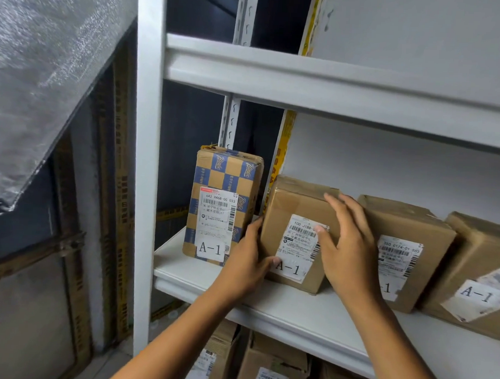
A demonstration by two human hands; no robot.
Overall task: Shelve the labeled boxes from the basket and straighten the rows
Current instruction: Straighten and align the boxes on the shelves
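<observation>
On the white metal shelf point(238, 306) a plain brown cardboard box point(294, 208), squarish with glossy tape across its top, sits between two neighbours. The left hand point(247, 263) grips its lower left corner, thumb across the front by the white label marked A-1 and fingers tucked round the side. The right hand point(348, 245) lies over the box's right front edge with fingers nearly straight and spread, the thumb pressing on the barcode part of the label; it touches rather than clasps. Just left stands a taller, narrow checked box point(226, 171), blue and tan squares under shiny wrap, upright and also labelled A-1. Just right sits a second brown box point(407, 225) with a creased label, and beyond it a third carton point(481, 251), tilted, its label wrinkled and peeling. Below the shelf, more cardboard cartons point(273, 359) show. At far left hangs silvery bubble-textured sheeting point(42, 65)
</observation>
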